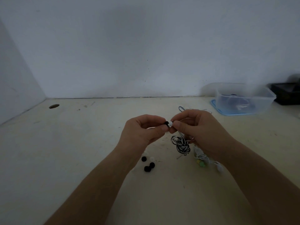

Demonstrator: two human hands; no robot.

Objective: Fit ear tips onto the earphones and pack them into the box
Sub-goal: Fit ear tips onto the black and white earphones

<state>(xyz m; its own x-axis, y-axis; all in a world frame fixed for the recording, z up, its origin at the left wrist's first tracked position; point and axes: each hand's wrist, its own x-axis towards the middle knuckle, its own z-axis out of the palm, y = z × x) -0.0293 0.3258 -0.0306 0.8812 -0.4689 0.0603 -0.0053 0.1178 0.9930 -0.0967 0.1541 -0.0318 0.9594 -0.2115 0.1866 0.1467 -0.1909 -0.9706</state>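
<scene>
Forearms come in from 6 o'clock; left hand [142, 130] grip pinches a black ear tip [166, 122] against the white earbud [170, 124], which the right hand [199, 129] grip pinches, mid-frame above the worktop [81, 143]. Striped cable coil [181, 144] hangs at 6 o'clock of the earbud, loose black tips [148, 166] lie at 7 o'clock, and white earphones [203, 157] lie at 5 o'clock. Clear box [243, 99] sits on a blue lid [217, 109] at 2 o'clock, well apart, with a black tray [287, 95] at its 3 o'clock.
</scene>
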